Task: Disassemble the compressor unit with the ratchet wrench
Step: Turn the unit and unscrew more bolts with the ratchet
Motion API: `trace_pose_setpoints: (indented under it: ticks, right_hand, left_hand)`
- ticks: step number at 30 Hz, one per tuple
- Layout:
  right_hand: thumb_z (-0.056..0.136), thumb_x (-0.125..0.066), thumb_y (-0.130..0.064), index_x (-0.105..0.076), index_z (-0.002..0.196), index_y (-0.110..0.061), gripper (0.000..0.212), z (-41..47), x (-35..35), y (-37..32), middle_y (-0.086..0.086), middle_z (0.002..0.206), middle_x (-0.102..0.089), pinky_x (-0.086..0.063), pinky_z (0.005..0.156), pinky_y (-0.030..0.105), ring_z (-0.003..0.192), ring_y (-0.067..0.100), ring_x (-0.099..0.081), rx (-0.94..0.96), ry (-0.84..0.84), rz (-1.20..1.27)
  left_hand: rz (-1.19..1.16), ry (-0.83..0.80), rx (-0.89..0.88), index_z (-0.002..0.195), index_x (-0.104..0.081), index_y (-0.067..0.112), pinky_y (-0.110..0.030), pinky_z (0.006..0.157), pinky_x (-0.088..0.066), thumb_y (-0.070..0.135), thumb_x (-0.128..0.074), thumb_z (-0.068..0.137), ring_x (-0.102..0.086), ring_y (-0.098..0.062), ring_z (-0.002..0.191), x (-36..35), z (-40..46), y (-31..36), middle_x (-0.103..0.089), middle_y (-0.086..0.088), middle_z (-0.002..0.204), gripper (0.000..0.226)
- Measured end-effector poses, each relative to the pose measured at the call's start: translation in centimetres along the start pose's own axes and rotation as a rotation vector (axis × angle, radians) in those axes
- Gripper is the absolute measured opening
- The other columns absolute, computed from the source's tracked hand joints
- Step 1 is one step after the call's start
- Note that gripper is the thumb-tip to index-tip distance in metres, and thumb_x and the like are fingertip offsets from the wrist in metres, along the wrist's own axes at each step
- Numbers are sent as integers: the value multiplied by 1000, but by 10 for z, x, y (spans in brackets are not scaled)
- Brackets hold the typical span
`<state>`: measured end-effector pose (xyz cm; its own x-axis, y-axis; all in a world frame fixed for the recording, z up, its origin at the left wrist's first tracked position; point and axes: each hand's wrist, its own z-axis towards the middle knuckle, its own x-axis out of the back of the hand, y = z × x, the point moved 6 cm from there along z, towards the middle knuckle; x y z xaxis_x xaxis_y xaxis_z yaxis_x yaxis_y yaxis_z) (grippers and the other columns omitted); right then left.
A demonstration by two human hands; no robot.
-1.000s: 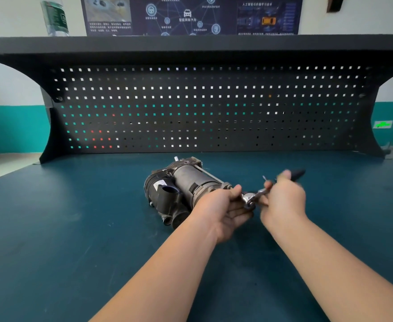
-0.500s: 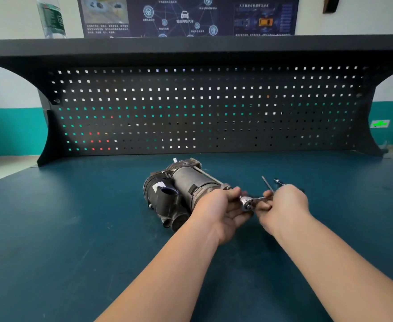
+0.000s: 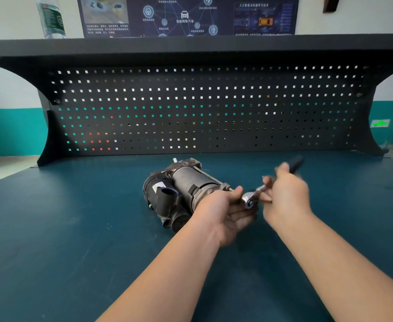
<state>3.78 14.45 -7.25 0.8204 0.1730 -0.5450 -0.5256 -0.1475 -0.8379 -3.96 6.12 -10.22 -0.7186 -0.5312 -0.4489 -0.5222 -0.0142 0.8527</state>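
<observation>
**Ratchet on the compressor's end**

The compressor unit (image 3: 181, 191) lies on its side on the teal workbench (image 3: 63, 228), before the pegboard (image 3: 202, 112). The left hand (image 3: 225, 210) wraps its near end. The right hand (image 3: 286, 196), blurred, grips the ratchet wrench (image 3: 251, 198), head at that end.

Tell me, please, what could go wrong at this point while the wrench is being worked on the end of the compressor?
1. The left hand grips the compressor right beside the wrench head; a slip could pinch or strike those fingers.
2. The compressor lies loose on the bench, steadied by that hand alone, so it may roll or shift under torque.
3. The right hand is blurred, seemingly swinging fast; the wrench could jump off the fastener.
</observation>
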Motion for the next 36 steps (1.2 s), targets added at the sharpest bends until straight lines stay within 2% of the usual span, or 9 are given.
trace_pose_setpoints:
  ticks: [3, 9, 12, 20, 22, 26, 29, 32, 36]
  right_hand:
    - [102, -32, -18, -40, 80, -14, 23, -1, 4, 19, 2, 64, -40, -18, 29, 11, 23, 5, -25, -287, 66, 216]
    - [96, -44, -33, -47, 121, -28, 26, -49, -38, -32, -19, 60, -49, -39, 55, 23, 57, 7, -47, 948, -518, -666]
    - [92, -45, -36, -47, 128, -27, 36, -63, -44, -23, -25, 66, -48, -37, 61, 24, 63, 7, -44, 1079, -586, -781]
    - [101, -33, -15, -42, 83, -12, 20, -5, 6, 21, 2, 65, -40, -18, 30, 11, 20, 6, -27, -319, 83, 273]
    - [102, -35, -21, -42, 82, -16, 22, -3, 1, 11, 1, 64, -42, -23, 31, 15, 26, 4, -31, -136, 12, 176]
    - [97, -43, -31, -50, 106, -28, 11, -38, -32, -34, -12, 57, -49, -39, 51, 24, 50, 6, -47, 785, -443, -486]
    - [91, -44, -38, -43, 119, -39, 28, -61, -43, -23, -22, 64, -54, -43, 60, 27, 60, 6, -48, 1039, -603, -755]
    - [95, -45, -34, -50, 106, -30, 12, -45, -33, -28, -14, 56, -51, -41, 54, 27, 53, 8, -47, 818, -393, -477]
    - [102, -37, -23, -43, 82, -17, 21, -3, 3, 12, -1, 61, -43, -22, 31, 14, 28, 5, -35, -136, 27, 177]
  left_hand:
    - [-6, 11, -4, 88, -60, 2, -36, 84, -49, 14, -55, 92, -63, -25, 77, 0, 2, -1, -65, -16, 81, 15]
    - [8, -31, -54, 81, -60, 9, -26, 64, -55, 15, -49, 95, -63, -16, 63, -1, 3, 3, -65, -6, 67, 19]
    - [-22, -33, -62, 85, -58, 13, -24, 67, -51, 10, -39, 96, -60, -14, 71, 1, 4, 4, -63, -3, 74, 22]
    - [-62, 30, -30, 79, -58, 3, -33, 75, -51, 13, -49, 96, -61, -21, 73, 1, 2, 3, -63, -13, 76, 21]
    - [-57, 25, -31, 79, -58, 3, -34, 76, -51, 14, -50, 96, -61, -22, 71, 1, 2, 3, -64, -13, 75, 21]
    - [-18, -31, -37, 83, -61, 6, -30, 71, -55, 16, -50, 96, -65, -19, 66, -1, -2, 3, -66, -10, 71, 19]
    - [-18, -48, -38, 97, -63, 7, -26, 71, -55, 10, -40, 97, -66, -15, 75, 0, 0, 3, -68, -6, 81, 23]
    - [-77, 20, -31, 88, -59, 7, -29, 58, -56, 9, -45, 97, -64, -16, 60, 2, 1, 3, -65, -8, 69, 17]
    - [-80, 50, -31, 77, -57, 5, -33, 76, -50, 14, -50, 96, -60, -19, 70, 0, -1, 4, -62, -11, 74, 22]
